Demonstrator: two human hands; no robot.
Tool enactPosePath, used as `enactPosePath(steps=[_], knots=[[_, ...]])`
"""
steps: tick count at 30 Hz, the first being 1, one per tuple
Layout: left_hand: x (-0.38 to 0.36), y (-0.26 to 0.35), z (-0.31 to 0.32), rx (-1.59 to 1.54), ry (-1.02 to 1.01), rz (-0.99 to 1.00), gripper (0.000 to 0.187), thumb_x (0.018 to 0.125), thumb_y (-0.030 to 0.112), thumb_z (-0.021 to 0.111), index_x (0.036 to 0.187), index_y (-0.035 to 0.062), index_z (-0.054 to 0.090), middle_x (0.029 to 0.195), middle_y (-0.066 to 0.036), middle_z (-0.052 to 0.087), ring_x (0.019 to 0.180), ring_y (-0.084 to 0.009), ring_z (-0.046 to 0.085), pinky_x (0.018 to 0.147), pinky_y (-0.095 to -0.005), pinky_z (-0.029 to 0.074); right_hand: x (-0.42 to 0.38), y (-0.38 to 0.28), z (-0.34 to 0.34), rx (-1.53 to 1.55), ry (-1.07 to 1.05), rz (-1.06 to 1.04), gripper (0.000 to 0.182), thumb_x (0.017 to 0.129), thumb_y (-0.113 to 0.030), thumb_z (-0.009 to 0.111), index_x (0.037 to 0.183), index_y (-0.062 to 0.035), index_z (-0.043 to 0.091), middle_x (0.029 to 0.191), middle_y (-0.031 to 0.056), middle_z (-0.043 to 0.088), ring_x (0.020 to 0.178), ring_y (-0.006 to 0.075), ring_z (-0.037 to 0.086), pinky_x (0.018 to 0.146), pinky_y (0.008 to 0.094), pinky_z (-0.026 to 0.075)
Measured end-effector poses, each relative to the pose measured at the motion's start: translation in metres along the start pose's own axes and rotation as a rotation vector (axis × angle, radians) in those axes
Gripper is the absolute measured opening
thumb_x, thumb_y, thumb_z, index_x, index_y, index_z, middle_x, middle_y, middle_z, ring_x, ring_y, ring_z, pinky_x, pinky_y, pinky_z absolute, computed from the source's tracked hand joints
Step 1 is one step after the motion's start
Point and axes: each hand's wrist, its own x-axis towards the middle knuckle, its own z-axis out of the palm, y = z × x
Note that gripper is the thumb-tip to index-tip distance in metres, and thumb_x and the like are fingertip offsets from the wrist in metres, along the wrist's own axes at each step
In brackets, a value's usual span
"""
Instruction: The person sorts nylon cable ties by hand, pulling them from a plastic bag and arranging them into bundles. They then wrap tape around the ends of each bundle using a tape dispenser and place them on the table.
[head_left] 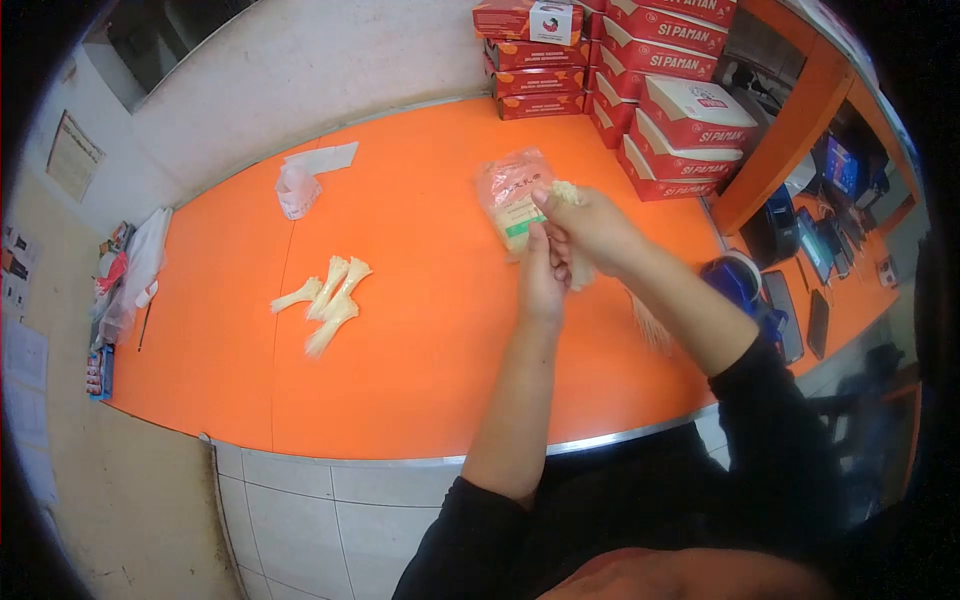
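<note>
My right hand (600,232) is wrapped round a pale cream bundle (566,190), whose bumpy top sticks out above the fist. My left hand (543,275) touches the right one from the left, its fingers curled; what they pinch is too small to tell. Behind both hands lies a clear and pink plastic packet (515,195) with a green stripe. Several similar tied bundles (335,298) of thin pale strands rest on the orange table (420,370) at the left. Loose pale strands (650,322) lie beneath my right forearm.
Stacked red boxes (685,135) stand at the back right. A crumpled white paper strip (300,185) lies at the back left. Plastic bags (140,265) sit along the left edge. A tape roll (742,270), phones (818,323) and an orange post (780,130) are at the right.
</note>
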Motion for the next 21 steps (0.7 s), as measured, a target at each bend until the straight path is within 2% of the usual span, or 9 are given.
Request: enactPosePath(steps=[2, 4, 6, 8, 9, 11, 13, 19, 21], knots=[[0.001, -0.011, 0.004, 0.124, -0.028, 0.095, 0.049, 0.091, 0.048, 0.021, 0.107, 0.0077, 0.044, 0.073, 0.003, 0.046, 0.059, -0.0071, 0.039, 0.053, -0.0225, 0.034, 0.01, 0.022, 0.004, 0.124, 0.021, -0.133, 0.039, 0.085, -0.039, 0.049, 0.091, -0.0015, 0.055, 0.076, 0.0073, 0.058, 0.065, 0.0156, 0.055, 0.06, 0.0265, 0.046], [0.006, -0.023, -0.001, 0.13, 0.075, 0.094, 0.056, 0.089, 0.051, 0.021, 0.117, 0.0071, 0.04, 0.091, 0.0, 0.051, 0.073, -0.0079, 0.045, 0.059, -0.0219, 0.036, 0.009, 0.025, 0.012, 0.013, 0.097, -0.242, 0.037, 0.085, -0.039, 0.049, 0.083, -0.0022, 0.055, 0.071, 0.0071, 0.056, 0.061, 0.0157, 0.054, 0.056, 0.0277, 0.046], [0.005, -0.025, -0.008, 0.137, -0.006, 0.068, 0.052, 0.09, 0.048, 0.022, 0.117, 0.0066, 0.04, 0.091, 0.0, 0.051, 0.074, -0.0076, 0.045, 0.06, -0.0223, 0.036, 0.012, 0.029, 0.009, -0.105, 0.182, -0.348, 0.037, 0.086, -0.038, 0.049, 0.075, -0.0029, 0.056, 0.066, 0.0069, 0.055, 0.057, 0.0158, 0.053, 0.053, 0.0289, 0.045], [0.004, -0.024, -0.009, 0.139, -0.084, 0.037, 0.049, 0.091, 0.044, 0.023, 0.117, 0.0061, 0.04, 0.092, 0.0, 0.051, 0.075, -0.0073, 0.046, 0.06, -0.0228, 0.037, 0.02, 0.033, -0.001, -0.863, 0.566, -0.807, 0.036, 0.085, -0.036, 0.05, 0.076, -0.0015, 0.055, 0.068, 0.0071, 0.056, 0.063, 0.0171, 0.056, 0.057, 0.0316, 0.046], [0.002, -0.019, -0.002, 0.179, -0.072, 0.054, 0.039, 0.091, 0.037, 0.027, 0.109, 0.0062, 0.042, 0.083, 0.0, 0.05, 0.069, -0.0073, 0.045, 0.058, -0.0231, 0.037, 0.018, 0.031, -0.003, -0.864, 0.566, -0.803, 0.036, 0.085, -0.036, 0.05, 0.076, -0.0015, 0.055, 0.068, 0.0071, 0.056, 0.063, 0.0171, 0.056, 0.057, 0.0316, 0.046], [-0.003, -0.011, 0.007, 0.22, -0.057, 0.066, 0.029, 0.09, 0.03, 0.031, 0.102, 0.0064, 0.045, 0.075, 0.001, 0.049, 0.063, -0.0074, 0.044, 0.056, -0.0233, 0.036, 0.013, 0.028, -0.007, -0.324, 0.189, -0.418, 0.033, 0.085, -0.034, 0.05, 0.079, -0.002, 0.056, 0.071, 0.007, 0.057, 0.065, 0.0159, 0.055, 0.061, 0.0302, 0.045], [-0.005, -0.011, 0.01, 0.368, -0.127, -0.015, 0.014, 0.085, 0.018, 0.037, 0.089, 0.0065, 0.044, 0.065, 0.001, 0.045, 0.054, -0.0075, 0.041, 0.05, -0.0228, 0.036, 0.009, 0.032, -0.012, -0.301, 0.107, -0.358, 0.033, 0.085, -0.034, 0.05, 0.08, -0.0022, 0.057, 0.071, 0.0067, 0.057, 0.065, 0.0155, 0.055, 0.061, 0.0296, 0.045], [-0.001, -0.032, 0.009, 0.572, -0.083, 0.116, 0.012, 0.085, 0.017, 0.043, 0.082, 0.0054, 0.045, 0.063, -0.001, 0.046, 0.051, -0.0076, 0.041, 0.045, -0.022, 0.035, -0.001, 0.043, -0.026, -0.188, -0.058, -0.267, 0.031, 0.086, -0.033, 0.049, 0.087, -0.003, 0.056, 0.07, 0.006, 0.057, 0.065, 0.0138, 0.053, 0.059, 0.0276, 0.045], [-0.002, -0.034, 0.007, 0.54, -0.051, 0.024, 0.012, 0.085, 0.016, 0.044, 0.082, 0.0053, 0.046, 0.062, -0.001, 0.046, 0.051, -0.0083, 0.042, 0.046, -0.0226, 0.036, -0.01, 0.033, -0.025, -0.166, -0.05, -0.303, 0.031, 0.086, -0.033, 0.049, 0.087, -0.0029, 0.056, 0.07, 0.0061, 0.056, 0.065, 0.0136, 0.054, 0.058, 0.0276, 0.045]])
